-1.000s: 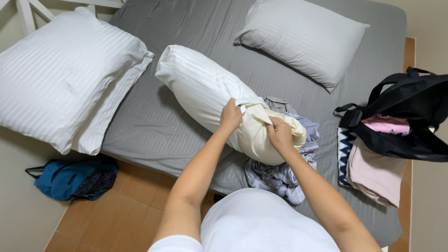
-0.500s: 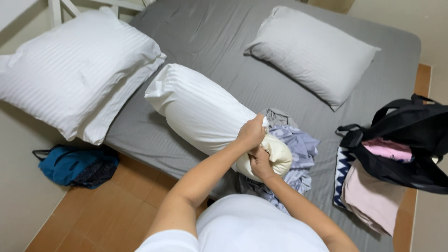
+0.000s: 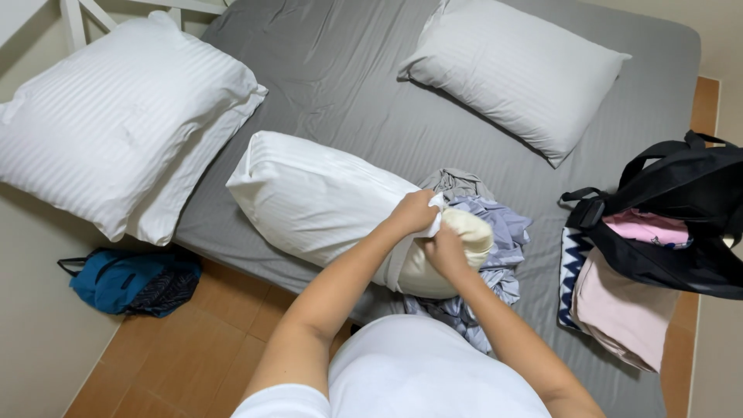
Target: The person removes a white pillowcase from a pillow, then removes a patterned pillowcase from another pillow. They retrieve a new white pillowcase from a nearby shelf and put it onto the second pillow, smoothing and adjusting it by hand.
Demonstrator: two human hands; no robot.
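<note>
A long pillow in a white striped pillowcase (image 3: 317, 203) lies slantwise on the grey bed sheet (image 3: 348, 77). Its cream end (image 3: 468, 232) sticks out of the case's open edge. My left hand (image 3: 414, 210) grips the white edge of the case at that end. My right hand (image 3: 446, 249) holds the case edge just below it, pressed against the cream pillow. Both hands are close together, fingers closed on fabric.
A heap of grey and lilac clothes (image 3: 503, 232) lies under the pillow's end. A big white pillow (image 3: 116, 120) overhangs the bed's left side and a grey pillow (image 3: 515, 66) lies at the top. A black bag (image 3: 673, 217) with pink clothing sits right; a blue backpack (image 3: 128, 280) is on the floor.
My hands have come closer together at the pillow's end, and the case edge has slid back so more of the cream pillow shows. The view has shifted slightly.
</note>
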